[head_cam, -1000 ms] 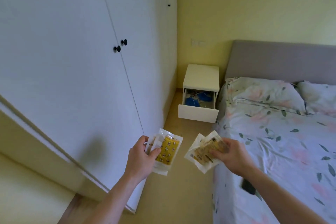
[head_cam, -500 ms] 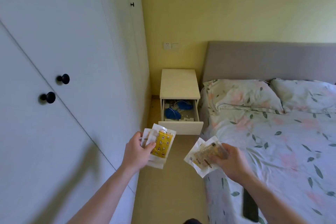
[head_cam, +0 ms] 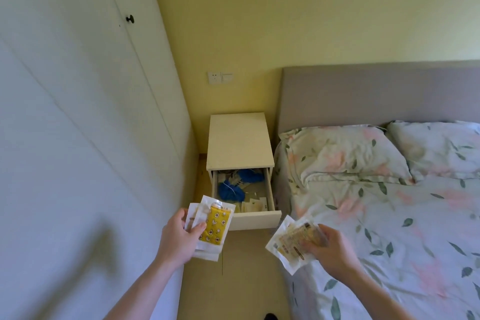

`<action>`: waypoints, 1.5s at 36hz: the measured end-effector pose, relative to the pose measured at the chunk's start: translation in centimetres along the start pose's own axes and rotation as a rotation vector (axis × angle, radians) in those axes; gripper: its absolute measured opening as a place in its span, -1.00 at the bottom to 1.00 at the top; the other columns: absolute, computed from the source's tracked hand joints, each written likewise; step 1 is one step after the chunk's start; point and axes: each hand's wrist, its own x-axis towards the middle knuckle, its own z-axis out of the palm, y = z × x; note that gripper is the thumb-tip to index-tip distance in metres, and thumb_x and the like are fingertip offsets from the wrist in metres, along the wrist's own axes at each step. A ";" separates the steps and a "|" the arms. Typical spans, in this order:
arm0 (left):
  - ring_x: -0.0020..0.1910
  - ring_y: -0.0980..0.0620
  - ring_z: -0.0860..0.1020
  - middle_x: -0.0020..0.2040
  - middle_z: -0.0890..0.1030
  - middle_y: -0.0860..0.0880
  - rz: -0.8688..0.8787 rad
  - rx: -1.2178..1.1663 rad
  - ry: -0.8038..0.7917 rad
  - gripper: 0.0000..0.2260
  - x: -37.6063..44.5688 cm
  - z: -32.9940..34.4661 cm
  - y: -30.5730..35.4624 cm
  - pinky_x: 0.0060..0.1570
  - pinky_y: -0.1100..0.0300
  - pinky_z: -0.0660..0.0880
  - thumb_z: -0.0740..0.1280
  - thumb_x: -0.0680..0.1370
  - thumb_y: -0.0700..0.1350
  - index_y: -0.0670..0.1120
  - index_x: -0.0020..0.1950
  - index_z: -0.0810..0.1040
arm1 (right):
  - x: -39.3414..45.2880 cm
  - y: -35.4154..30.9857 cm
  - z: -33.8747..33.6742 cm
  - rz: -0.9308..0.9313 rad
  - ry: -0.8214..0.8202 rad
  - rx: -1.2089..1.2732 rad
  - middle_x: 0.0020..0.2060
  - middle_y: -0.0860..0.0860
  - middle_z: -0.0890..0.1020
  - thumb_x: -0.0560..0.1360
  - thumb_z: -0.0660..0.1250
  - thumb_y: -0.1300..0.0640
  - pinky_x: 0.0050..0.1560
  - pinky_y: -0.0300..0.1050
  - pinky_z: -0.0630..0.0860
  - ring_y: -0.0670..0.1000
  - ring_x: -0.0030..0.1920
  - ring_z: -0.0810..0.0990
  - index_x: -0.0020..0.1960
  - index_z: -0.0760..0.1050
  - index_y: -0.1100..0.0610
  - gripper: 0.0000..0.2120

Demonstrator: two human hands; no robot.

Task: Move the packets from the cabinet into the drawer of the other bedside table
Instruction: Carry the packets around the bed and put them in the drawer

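Your drawer gapes open from above, blue bundles crowding its left; wardrobe and bed pinch the floor lane.

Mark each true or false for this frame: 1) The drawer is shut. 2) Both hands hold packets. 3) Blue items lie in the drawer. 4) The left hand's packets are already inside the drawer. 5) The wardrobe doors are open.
1) False: the drawer is pulled open.
2) True: left hand and right hand each grip packets.
3) True: blue items.
4) False: they are held in front of it.
5) False: the wardrobe doors are closed.
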 end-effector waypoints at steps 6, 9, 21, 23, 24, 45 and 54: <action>-0.08 0.07 0.66 0.02 0.67 0.04 -0.072 -0.019 0.034 -0.76 5.2 0.4 1.0 -0.31 0.34 0.51 0.45 0.55 -0.02 -0.04 0.15 0.53 | 8.8 -3.2 -0.4 -0.009 -0.023 -0.052 -0.25 -0.13 0.74 0.46 0.53 0.12 -0.24 -0.13 0.60 -0.11 -0.23 0.70 -0.07 0.65 -0.05 -0.89; -0.09 0.11 0.65 0.01 0.66 0.06 -0.101 -0.011 0.034 -0.78 8.3 0.5 1.2 -0.29 0.33 0.51 0.45 0.55 -0.02 -0.02 0.13 0.51 | 12.7 -5.0 0.1 0.025 -0.033 -0.069 -0.25 -0.08 0.73 0.46 0.53 0.12 -0.35 -0.21 0.55 -0.07 -0.26 0.70 -0.06 0.64 -0.02 -0.89; -0.08 0.13 0.64 0.07 0.64 0.05 -0.200 0.009 -0.089 -0.74 25.1 1.5 -0.9 -0.26 0.35 0.51 0.44 0.55 -0.02 0.00 0.19 0.49 | 29.7 -6.0 6.0 0.191 -0.076 -0.084 -0.18 -0.10 0.73 0.43 0.56 0.14 -0.02 0.04 0.67 -0.05 -0.13 0.71 -0.07 0.61 -0.08 -0.81; -0.09 0.14 0.63 0.07 0.64 0.05 -0.216 0.026 -0.109 -0.75 26.7 1.7 -1.1 -0.26 0.35 0.51 0.44 0.56 -0.03 0.00 0.19 0.49 | 31.5 -5.5 7.0 0.208 -0.062 -0.093 -0.16 -0.09 0.72 0.42 0.57 0.12 -0.02 0.10 0.69 -0.02 -0.11 0.71 -0.05 0.59 -0.08 -0.79; -0.08 0.13 0.64 0.07 0.65 0.05 -0.228 0.032 -0.118 -0.75 27.9 2.1 -1.4 -0.27 0.34 0.50 0.44 0.56 -0.04 -0.01 0.19 0.50 | 32.9 -5.4 7.6 0.218 -0.068 -0.105 -0.15 -0.10 0.71 0.42 0.57 0.12 -0.02 0.08 0.69 -0.02 -0.10 0.71 -0.04 0.58 -0.09 -0.78; -0.10 0.10 0.66 0.02 0.66 0.08 -0.490 0.050 -0.178 -0.78 44.8 15.6 -12.8 -0.29 0.33 0.52 0.45 0.55 -0.05 0.03 0.15 0.51 | 55.9 8.0 21.4 0.337 -0.355 -0.370 -0.11 -0.12 0.68 0.55 0.38 0.07 -0.04 -0.06 0.68 -0.11 -0.12 0.68 0.12 0.57 -0.06 -0.84; -0.08 0.07 0.68 0.02 0.68 0.10 -0.544 0.063 -0.194 -0.76 46.1 18.9 -16.7 -0.20 0.24 0.60 0.44 0.54 -0.02 0.06 0.18 0.51 | 60.1 12.7 26.1 0.284 -0.493 -0.585 -0.03 -0.02 0.66 0.61 0.31 0.07 0.02 -0.01 0.68 -0.01 -0.06 0.66 0.26 0.54 -0.01 -0.77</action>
